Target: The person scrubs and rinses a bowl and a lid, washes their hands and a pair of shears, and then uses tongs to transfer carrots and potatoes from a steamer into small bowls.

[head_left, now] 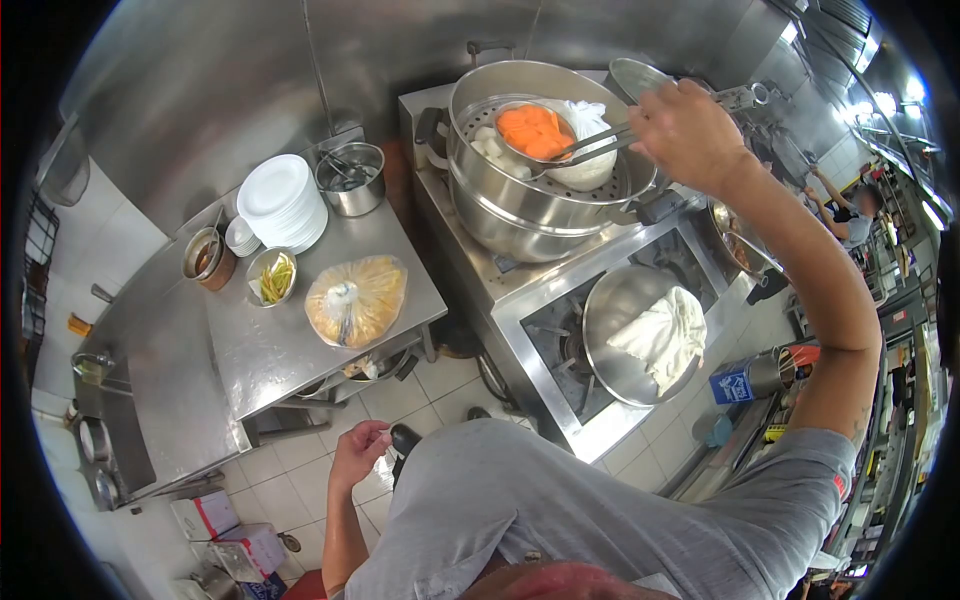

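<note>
My right hand (690, 132) is closed on a pair of metal tongs (606, 140), reaching over a large steamer pot (530, 215). The tong tips are at the rim of a metal bowl of orange pieces (535, 130) inside the perforated steamer insert (600, 192). Beside that bowl lie pale white chunks (497, 152) and a white plastic-wrapped bundle (585, 172). Low and to the left, my left hand (358, 452) hangs over the tiled floor, its fingers curled together near a dark rounded object (404, 440); what they hold, if anything, cannot be made out.
A wide metal bowl with a white cloth (665, 335) rests on the front burner. On the left steel table (270, 360) are a tied bag of yellowish food (357, 300), stacked plates (275, 190), a pot (352, 180) and small bowls. Another person (855, 215) stands far right.
</note>
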{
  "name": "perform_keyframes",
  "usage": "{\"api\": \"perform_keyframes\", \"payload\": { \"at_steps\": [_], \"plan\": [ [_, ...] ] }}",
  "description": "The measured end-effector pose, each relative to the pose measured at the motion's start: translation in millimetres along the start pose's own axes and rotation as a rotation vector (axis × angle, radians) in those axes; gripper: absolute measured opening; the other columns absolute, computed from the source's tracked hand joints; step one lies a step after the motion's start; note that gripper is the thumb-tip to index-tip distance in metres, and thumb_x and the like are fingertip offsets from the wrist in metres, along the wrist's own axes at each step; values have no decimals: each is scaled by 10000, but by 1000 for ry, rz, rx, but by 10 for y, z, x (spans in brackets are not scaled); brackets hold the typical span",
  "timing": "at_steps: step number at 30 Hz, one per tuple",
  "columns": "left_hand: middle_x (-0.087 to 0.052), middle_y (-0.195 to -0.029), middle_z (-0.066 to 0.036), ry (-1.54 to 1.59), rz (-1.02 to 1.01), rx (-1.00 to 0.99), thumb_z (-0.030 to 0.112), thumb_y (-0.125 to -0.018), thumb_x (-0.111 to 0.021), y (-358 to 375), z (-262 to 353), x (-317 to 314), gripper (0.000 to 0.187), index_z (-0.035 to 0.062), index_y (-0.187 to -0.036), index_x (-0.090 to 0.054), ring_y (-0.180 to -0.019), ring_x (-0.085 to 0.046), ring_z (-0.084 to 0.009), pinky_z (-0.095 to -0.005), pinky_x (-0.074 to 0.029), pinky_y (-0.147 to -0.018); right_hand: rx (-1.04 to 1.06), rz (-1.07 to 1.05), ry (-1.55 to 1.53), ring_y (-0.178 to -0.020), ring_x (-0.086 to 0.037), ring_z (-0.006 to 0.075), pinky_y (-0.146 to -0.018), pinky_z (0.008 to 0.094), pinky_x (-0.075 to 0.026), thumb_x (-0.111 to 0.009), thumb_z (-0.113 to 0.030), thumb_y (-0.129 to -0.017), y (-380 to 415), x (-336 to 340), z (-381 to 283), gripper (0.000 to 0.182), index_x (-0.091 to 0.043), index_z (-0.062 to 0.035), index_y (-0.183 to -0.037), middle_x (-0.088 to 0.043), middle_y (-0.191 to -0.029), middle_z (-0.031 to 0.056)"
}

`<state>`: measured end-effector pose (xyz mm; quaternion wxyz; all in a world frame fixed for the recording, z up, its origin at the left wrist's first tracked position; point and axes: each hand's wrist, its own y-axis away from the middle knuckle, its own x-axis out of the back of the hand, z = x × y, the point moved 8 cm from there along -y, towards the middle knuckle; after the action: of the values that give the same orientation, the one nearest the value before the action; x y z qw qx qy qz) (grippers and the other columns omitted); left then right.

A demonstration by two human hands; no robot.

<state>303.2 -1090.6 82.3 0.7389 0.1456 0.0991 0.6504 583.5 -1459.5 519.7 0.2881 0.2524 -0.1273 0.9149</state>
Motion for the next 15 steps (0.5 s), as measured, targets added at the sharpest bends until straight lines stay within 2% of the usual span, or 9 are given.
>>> {"api": "perform_keyframes", "payload": {
  "at_steps": [5, 12, 15],
  "plan": [
    [-696, -888, -59, -30, -24, 16, 199, -983, -657, 22, 11, -10, 301, -24, -1184, -642, -812, -636, -110, -262, -515, -709, 11, -22, 54, -870, -648, 233, -799, 364, -497, -637, -193, -837, 3, -148, -111, 163, -720, -71, -906, -667, -875, 70],
    [-697, -890, -64, -44, -28, 34, 240, -979, -667, 15, -7, 1, 337, -27, -1183, -642, -818, -642, -115, -264, -515, -707, -81, -96, -21, -880, -670, 243, -775, 371, -519, -635, -149, -826, 0, -277, -160, 152, -721, -49, -901, -693, -893, 98],
    [-697, -890, -64, -52, -29, 31, 249, -979, -668, 15, -5, 13, 344, -25, -1185, -641, -819, -642, -117, -265, -514, -707, -96, -65, -91, -867, -685, 251, -757, 372, -534, -643, -137, -818, -2, -239, -155, 133, -725, -45, -869, -699, -893, 105]
  ]
}}
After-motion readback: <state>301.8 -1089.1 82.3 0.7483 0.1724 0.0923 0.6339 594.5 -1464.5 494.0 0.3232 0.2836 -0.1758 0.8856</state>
